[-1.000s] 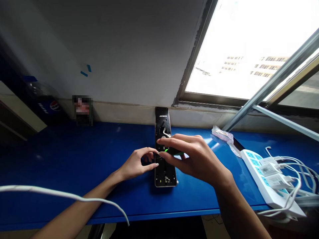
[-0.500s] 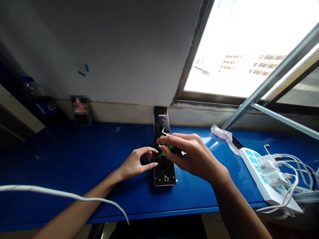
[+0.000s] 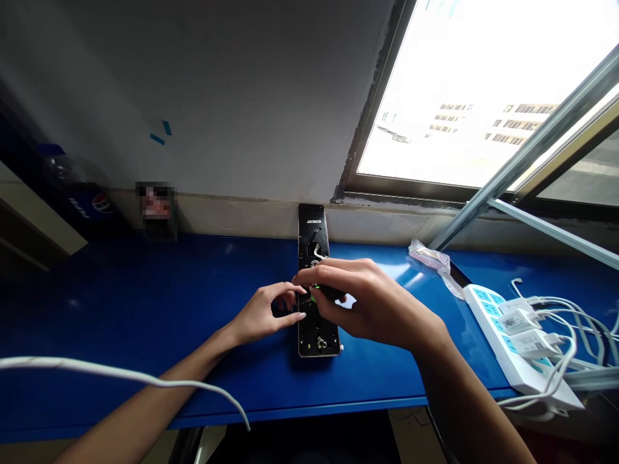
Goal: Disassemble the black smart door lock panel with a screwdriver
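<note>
The person's right hand [image 3: 372, 303] curls nearly closed around a small black-and-green tool [image 3: 329, 293], holding it over the middle of a long, narrow black panel [image 3: 313, 225] that lies flat on a glossy blue tabletop [image 3: 145, 290]. The left hand [image 3: 265, 312] is half open and holds nothing, its fingertips [image 3: 300, 290] at the panel's left edge. The panel has small holes, a loop of white wire [image 3: 319, 251] and a metal fitting [image 3: 322, 343] near its lower end. Compared with the earlier frame, the right hand sits further left, hiding more of the tool's green. To the right lies a white power strip [image 3: 512, 341] with blue sockets and plugged-in white chargers [image 3: 525, 332].
</note>
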A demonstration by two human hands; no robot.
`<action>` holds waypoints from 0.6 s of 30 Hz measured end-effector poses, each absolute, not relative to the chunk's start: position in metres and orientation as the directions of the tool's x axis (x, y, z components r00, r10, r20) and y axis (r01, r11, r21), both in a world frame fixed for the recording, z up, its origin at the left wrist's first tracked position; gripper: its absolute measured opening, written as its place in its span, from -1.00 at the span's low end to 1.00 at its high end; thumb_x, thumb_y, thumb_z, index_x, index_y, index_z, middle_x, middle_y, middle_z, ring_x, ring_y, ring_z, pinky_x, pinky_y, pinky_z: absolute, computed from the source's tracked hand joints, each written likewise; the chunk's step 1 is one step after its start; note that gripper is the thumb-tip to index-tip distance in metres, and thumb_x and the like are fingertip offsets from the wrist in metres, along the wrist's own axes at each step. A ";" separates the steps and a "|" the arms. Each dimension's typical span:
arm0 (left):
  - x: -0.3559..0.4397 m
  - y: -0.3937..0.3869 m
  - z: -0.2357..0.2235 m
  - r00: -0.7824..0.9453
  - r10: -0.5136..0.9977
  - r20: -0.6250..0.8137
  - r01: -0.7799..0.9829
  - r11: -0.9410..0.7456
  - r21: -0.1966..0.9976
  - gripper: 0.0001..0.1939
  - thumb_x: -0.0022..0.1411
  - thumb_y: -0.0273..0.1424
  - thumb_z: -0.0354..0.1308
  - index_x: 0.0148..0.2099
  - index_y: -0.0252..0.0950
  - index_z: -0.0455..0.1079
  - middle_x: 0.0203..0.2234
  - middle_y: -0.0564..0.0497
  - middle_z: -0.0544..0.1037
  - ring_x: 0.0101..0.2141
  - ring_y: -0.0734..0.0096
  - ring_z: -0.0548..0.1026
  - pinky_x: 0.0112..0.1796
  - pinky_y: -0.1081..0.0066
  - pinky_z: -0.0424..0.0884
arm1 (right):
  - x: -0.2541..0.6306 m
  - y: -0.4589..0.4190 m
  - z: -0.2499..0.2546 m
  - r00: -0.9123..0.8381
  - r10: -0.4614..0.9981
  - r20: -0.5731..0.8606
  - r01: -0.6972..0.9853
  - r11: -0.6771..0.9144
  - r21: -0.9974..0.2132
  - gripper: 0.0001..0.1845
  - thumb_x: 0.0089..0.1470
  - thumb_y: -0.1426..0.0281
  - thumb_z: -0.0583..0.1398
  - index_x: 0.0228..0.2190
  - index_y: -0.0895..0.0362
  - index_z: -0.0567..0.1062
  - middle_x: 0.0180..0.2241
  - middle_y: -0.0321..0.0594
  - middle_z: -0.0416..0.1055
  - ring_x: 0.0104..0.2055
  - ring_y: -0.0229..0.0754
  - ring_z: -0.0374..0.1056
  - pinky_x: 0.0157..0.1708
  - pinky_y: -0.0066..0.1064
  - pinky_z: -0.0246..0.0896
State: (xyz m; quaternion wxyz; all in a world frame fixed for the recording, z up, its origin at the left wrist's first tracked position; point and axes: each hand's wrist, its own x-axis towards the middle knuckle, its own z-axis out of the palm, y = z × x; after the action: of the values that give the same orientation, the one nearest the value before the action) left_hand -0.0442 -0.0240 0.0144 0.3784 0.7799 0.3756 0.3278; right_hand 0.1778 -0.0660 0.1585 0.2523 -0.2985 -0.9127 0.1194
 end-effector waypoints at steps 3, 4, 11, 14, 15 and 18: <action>-0.044 -0.024 0.014 0.501 0.834 0.230 0.331 -0.430 0.840 -0.60 0.22 -0.18 0.35 0.04 -0.22 0.50 -0.30 0.05 0.58 -0.30 0.34 0.53 -0.22 0.36 0.47 | 0.178 -0.065 0.161 -0.720 0.595 0.358 0.479 0.798 -0.364 -0.54 0.19 0.60 0.15 0.09 0.05 0.48 -0.13 -0.25 0.53 -0.21 -0.27 0.43 -0.26 -0.44 0.27; -0.044 -0.024 0.014 0.503 0.832 0.232 0.328 -0.432 0.840 -0.60 0.23 -0.17 0.35 0.06 -0.22 0.49 -0.28 0.05 0.59 -0.28 0.33 0.53 -0.21 0.35 0.48 | 0.179 -0.065 0.161 -0.712 0.599 0.367 0.488 0.798 -0.355 -0.57 0.21 0.57 0.17 0.08 0.05 0.49 -0.11 -0.24 0.53 -0.21 -0.26 0.44 -0.27 -0.44 0.28; -0.045 -0.024 0.015 0.516 0.829 0.215 0.322 -0.421 0.848 -0.59 0.23 -0.19 0.36 0.08 -0.19 0.48 -0.26 0.06 0.57 -0.25 0.35 0.53 -0.18 0.37 0.46 | 0.189 -0.059 0.150 -0.621 0.619 0.480 0.527 0.784 -0.329 -0.74 0.29 0.46 0.20 0.00 0.08 0.50 -0.15 -0.23 0.55 -0.29 -0.29 0.44 -0.32 -0.46 0.31; -0.045 -0.024 0.015 0.520 0.826 0.218 0.318 -0.424 0.848 -0.58 0.24 -0.20 0.35 0.11 -0.17 0.47 -0.23 0.06 0.58 -0.22 0.34 0.54 -0.15 0.36 0.46 | 0.189 -0.060 0.148 -0.627 0.621 0.470 0.514 0.783 -0.350 -0.48 0.19 0.53 0.22 0.17 0.04 0.38 -0.03 -0.20 0.55 -0.21 -0.25 0.47 -0.25 -0.44 0.37; -0.045 -0.025 0.016 0.520 0.826 0.218 0.318 -0.425 0.847 -0.58 0.24 -0.20 0.35 0.11 -0.17 0.47 -0.23 0.06 0.58 -0.23 0.34 0.54 -0.15 0.36 0.46 | 0.188 -0.060 0.148 -0.620 0.625 0.475 0.529 0.780 -0.335 -0.48 0.19 0.49 0.24 0.17 0.03 0.38 -0.04 -0.20 0.55 -0.23 -0.25 0.48 -0.26 -0.42 0.37; -0.045 -0.026 0.016 0.518 0.827 0.219 0.325 -0.427 0.844 -0.60 0.24 -0.18 0.35 0.08 -0.19 0.48 -0.25 0.06 0.58 -0.25 0.34 0.53 -0.18 0.36 0.46 | 0.185 -0.059 0.145 -0.572 0.624 0.532 0.557 0.772 -0.307 -0.64 0.26 0.35 0.27 0.08 0.04 0.47 -0.15 -0.21 0.58 -0.33 -0.28 0.47 -0.31 -0.43 0.37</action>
State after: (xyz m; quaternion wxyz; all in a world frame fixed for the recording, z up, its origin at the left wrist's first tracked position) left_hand -0.0450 -0.0256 0.0157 0.3875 0.7802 0.3690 0.3238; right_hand 0.1855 -0.0590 0.1447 0.3206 -0.3338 -0.8849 0.0525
